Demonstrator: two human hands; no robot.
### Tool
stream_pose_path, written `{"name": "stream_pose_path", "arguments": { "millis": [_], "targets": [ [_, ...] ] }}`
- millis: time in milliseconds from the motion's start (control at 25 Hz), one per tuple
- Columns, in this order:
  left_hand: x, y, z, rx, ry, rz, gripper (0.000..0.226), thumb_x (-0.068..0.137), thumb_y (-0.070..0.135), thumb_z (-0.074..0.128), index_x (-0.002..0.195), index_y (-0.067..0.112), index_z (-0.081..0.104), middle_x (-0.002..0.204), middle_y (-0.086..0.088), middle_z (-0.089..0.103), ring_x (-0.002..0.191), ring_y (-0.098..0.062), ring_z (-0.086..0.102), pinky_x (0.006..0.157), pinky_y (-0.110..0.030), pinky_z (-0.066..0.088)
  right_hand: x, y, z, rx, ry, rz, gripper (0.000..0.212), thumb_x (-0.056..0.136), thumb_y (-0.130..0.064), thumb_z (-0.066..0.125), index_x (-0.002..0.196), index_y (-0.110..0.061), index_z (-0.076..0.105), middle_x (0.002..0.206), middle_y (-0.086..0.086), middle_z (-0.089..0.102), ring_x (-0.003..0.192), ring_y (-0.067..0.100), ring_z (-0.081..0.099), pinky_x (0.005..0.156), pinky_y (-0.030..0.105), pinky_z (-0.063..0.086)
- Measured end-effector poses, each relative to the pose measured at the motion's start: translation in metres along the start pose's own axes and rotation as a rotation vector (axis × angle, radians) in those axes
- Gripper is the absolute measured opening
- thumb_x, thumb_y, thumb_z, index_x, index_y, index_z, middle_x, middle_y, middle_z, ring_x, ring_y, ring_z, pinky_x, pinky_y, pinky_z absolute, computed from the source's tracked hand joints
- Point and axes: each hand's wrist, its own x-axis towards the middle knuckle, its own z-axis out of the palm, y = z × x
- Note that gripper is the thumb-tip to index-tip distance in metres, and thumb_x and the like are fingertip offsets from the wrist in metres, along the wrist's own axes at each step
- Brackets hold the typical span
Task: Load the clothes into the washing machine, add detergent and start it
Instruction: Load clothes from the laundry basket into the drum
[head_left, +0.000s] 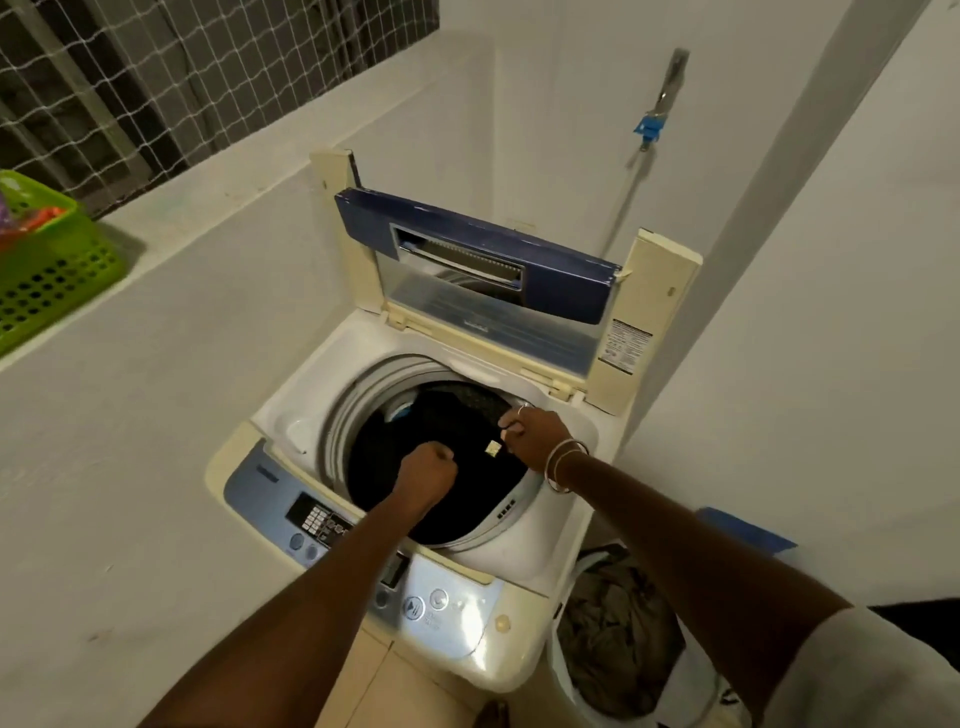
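Top-loading washing machine (311, 395), lid (472, 244) raised. Black garment (467, 499) lying across the drum opening. Left hand (428, 465) fisted on the garment's middle; right hand (530, 431) pinching its edge beside the drum rim. Laundry bin (623, 623) of clothes alongside.

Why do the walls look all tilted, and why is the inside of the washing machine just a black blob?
Head view: the wide-angle lens makes upright lines lean, like the wall corner; the light is dim, so the dark cloth over the drum shows no folds; the picture is slightly soft, so the control panel lettering cannot be read.
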Motion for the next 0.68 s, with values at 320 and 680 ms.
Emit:
{"name": "stream_pose_path", "arguments": {
  "millis": [320, 680],
  "targets": [
    [-0.071, 0.083, 0.138, -0.115, 0.135, 0.602, 0.006, 0.098, 0.024, 0.053, 0.101, 0.023, 0.058, 0.088, 0.007, 0.066, 0.081, -0.006, 0.064, 0.074, -0.021, 0.051, -0.101, 0.1, -0.038, 0.319, 0.434, 0.064, 0.017, 0.094, -0.038, 0.059, 0.107, -0.027, 0.062, 0.072, -0.01, 0.064, 0.067, 0.004, 0.062, 0.067, 0.022, 0.051],
    [-0.068, 0.055, 0.317, 0.049, -0.145, 0.451, 0.025, 0.1, 0.038, 0.042, 0.093, 0.022, 0.06, 0.082, 0.006, 0.063, 0.077, -0.01, 0.062, 0.076, -0.03, 0.054, -0.169, 0.281, -0.003, 0.176, 0.258, 0.338, 0.016, 0.095, -0.035, 0.054, 0.094, -0.021, 0.062, 0.076, -0.003, 0.065, 0.071, 0.016, 0.063, 0.065, 0.03, 0.049]
  ]
}}
